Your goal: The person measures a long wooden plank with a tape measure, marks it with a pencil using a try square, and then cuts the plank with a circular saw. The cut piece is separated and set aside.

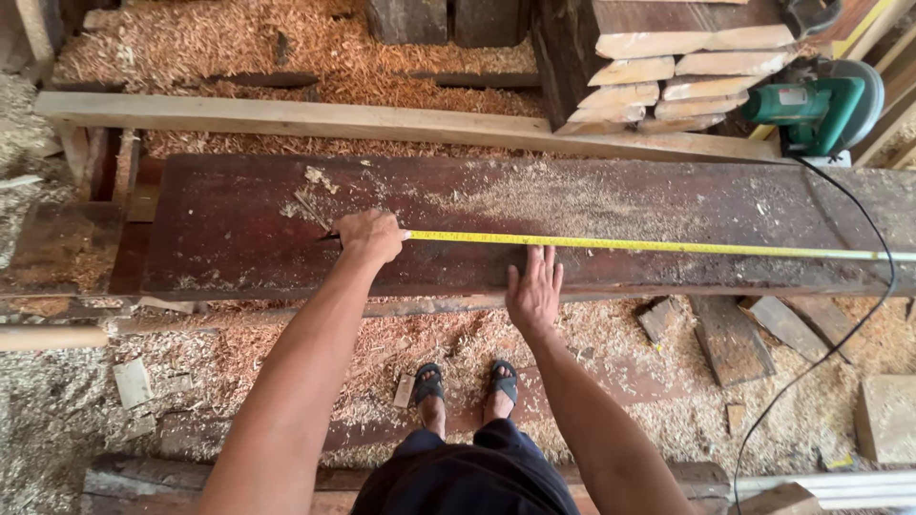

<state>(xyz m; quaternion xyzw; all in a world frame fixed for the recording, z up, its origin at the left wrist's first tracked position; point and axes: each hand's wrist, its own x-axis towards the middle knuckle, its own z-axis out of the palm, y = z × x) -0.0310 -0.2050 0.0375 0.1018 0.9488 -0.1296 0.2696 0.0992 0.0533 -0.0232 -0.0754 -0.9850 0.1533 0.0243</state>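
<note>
— Where's the yellow tape measure [658, 245]?
— Stretched across the dark plank [239, 219], running toward 3 o'clock.
— The hands?
— Left hand [370, 236] fisted, pinning its end; right hand [534, 289] flat, fingers spread, at the plank's 6 o'clock edge.

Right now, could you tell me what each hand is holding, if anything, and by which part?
The left hand pins the yellow tape measure at its near end against the dark plank. The right hand holds nothing; it rests flat on the plank's front edge.

Yellow tape measure [649, 245] stretched flat along dark reddish plank [239, 224], sawdust-strewn, lying crosswise
</note>
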